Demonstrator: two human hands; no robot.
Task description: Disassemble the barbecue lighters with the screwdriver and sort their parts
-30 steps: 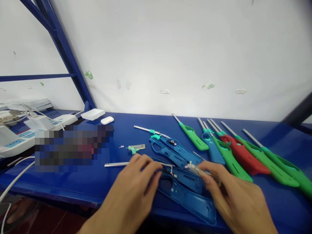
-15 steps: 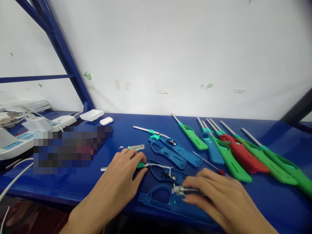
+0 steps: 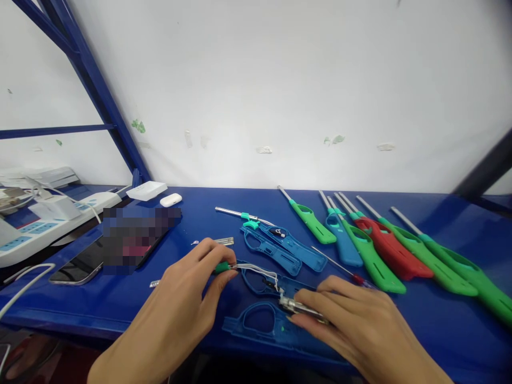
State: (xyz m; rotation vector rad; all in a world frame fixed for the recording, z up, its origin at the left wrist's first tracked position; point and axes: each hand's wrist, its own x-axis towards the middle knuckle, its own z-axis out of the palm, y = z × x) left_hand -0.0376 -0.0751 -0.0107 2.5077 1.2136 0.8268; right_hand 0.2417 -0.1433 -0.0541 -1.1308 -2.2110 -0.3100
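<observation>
Near the worktop [image 3: 116, 306] edge, my left hand [image 3: 180, 304] pinches the collar [image 3: 222, 267], my right hand [image 3: 356, 325] grips the tank [image 3: 300, 308], bare room toward the phone [image 3: 78, 266].

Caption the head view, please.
Left hand pinches a green piece, right hand holds a shiny part, over blue shell halves, lighters beyond.

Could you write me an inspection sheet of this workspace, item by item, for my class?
Surface: blue table, glossy.
Job's things: opened blue lighter shells near the hands, more behind; a screwdriver lying to their right.
Left hand: pinching a green collar.
Right hand: holding a small metal-topped part.
Clutter: whole lighters at right; phone, white box and power strip at left.
Cables: white cable at left; white wires beside the collar.
Surroundings: marked white wall, blue frame.
</observation>
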